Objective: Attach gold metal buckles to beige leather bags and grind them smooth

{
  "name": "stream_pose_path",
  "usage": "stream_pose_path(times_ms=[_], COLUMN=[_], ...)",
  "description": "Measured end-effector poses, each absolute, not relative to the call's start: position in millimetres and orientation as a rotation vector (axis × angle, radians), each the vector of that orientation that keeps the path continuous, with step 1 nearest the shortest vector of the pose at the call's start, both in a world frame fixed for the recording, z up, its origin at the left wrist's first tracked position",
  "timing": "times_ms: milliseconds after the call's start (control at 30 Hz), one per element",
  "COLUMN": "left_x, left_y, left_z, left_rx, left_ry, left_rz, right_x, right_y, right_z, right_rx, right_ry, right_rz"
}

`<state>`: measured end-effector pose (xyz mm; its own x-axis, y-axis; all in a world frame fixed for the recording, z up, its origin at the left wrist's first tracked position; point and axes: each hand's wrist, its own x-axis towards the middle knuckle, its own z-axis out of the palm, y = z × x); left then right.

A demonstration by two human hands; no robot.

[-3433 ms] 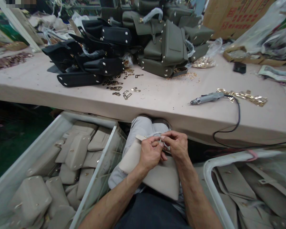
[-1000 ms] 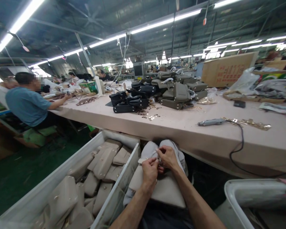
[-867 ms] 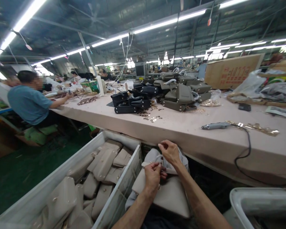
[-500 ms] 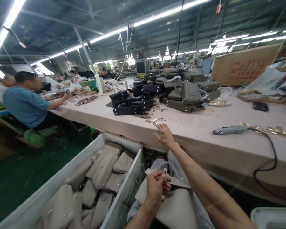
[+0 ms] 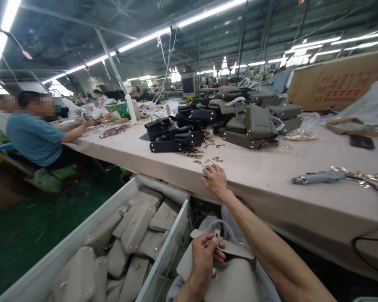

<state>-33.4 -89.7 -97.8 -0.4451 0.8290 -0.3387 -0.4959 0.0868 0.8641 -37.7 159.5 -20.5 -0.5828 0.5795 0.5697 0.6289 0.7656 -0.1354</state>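
A beige handbag [image 5: 229, 277] lies on my lap. My left hand [image 5: 204, 258] is closed on its strap tab, pinching a small metal fitting [image 5: 216, 237] at the top of the bag. My right hand [image 5: 214, 179] reaches forward onto the pink table [image 5: 261, 184], its fingers curled down over small gold metal buckles [image 5: 208, 160] scattered near the table's front edge. Whether a buckle is between those fingers cannot be seen.
A white bin [image 5: 91, 235] of beige bags stands at my left. Black bags [image 5: 173, 132] and olive bags [image 5: 252, 119] are piled on the table. An electric screwdriver [image 5: 318, 178] with a cable lies at the right. A person in a blue shirt [image 5: 34, 136] sits at far left.
My right hand left the bag on my lap and reached forward to the buckles on the table. My left hand kept its hold on the strap tab. My view lifted upward.
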Motion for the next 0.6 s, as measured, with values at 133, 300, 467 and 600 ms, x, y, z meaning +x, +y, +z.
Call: stream_pose_path(times_ms=[133, 300, 467, 600], left_x=[-33, -31, -31, -30], left_y=[-89, -89, -87, -87], left_z=[-99, -102, -107, -108], left_rx=[0.382, 0.398, 0.375, 0.368], left_ry=[1.284, 1.271, 1.259, 1.264], left_rz=[1.579, 1.584, 1.581, 1.590], right_x=[-40, -53, -64, -70], right_y=[165, 176, 183, 180], right_z=[-19, -16, -15, -17], right_rx=[-0.906, -0.980, -1.045, -0.974], right_ry=[-2.346, -2.303, -2.244, -2.187], right_rz=[-0.075, 0.000, 0.155, 0.195])
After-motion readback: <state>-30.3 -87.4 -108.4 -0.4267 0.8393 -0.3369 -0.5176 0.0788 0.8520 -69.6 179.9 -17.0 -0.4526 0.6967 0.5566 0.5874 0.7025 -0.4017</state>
